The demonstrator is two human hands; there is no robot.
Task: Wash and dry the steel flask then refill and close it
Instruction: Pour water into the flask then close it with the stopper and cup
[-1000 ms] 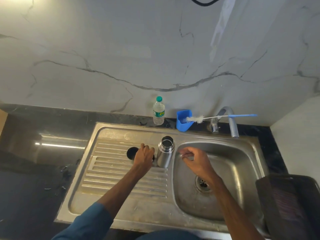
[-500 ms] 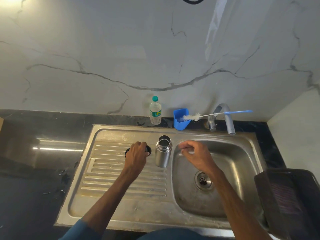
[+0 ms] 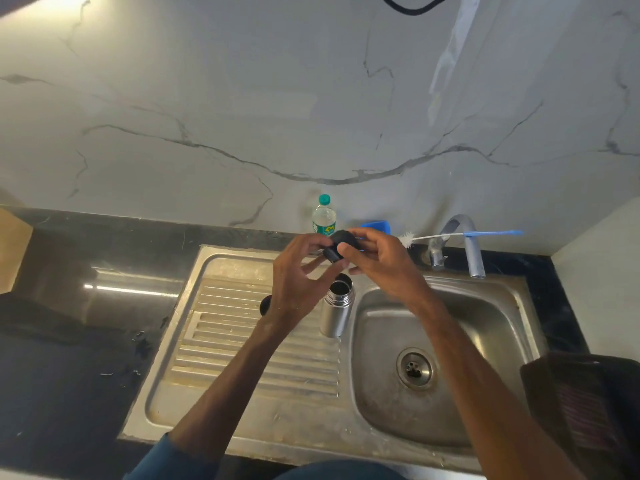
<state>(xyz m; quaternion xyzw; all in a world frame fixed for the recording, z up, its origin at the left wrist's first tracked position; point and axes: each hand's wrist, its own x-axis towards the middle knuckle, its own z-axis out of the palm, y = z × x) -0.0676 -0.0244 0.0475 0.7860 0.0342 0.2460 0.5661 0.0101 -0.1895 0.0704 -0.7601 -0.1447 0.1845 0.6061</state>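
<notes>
Flask: The short, bare steel flask [image 3: 335,311] stood upright with its mouth open on the ribbed drainboard [image 3: 242,341] of the stainless steel sink. It was right at the edge of the basin [image 3: 467,341], and nothing was touching it.
Lid: A round black lid [image 3: 341,245] was held in the air, tilted, above and a little behind the flask's mouth.
Left hand: The left hand [image 3: 298,275] held the lid from its left side, thumb and curled fingers closed on it.
Right hand: The right hand [image 3: 381,261] gripped the same lid from the right, thumb across the front and fingers curled behind.
Drainboard: A small black piece [image 3: 265,305] lay just left of the flask, mostly hidden by the left wrist; I could not tell what it was.
Back ledge: A clear plastic water bottle [image 3: 323,220] with a green cap stood against the marble wall [image 3: 311,98]. Beside it was a blue plastic cup [image 3: 375,226], partly behind the hands. A white-bristled bottle brush [image 3: 464,234] with a blue handle reached from the cup past the curved metal tap [image 3: 472,251].
Worktop: The dark, glossy stone worktop [image 3: 69,341] ran around the sink.
</notes>
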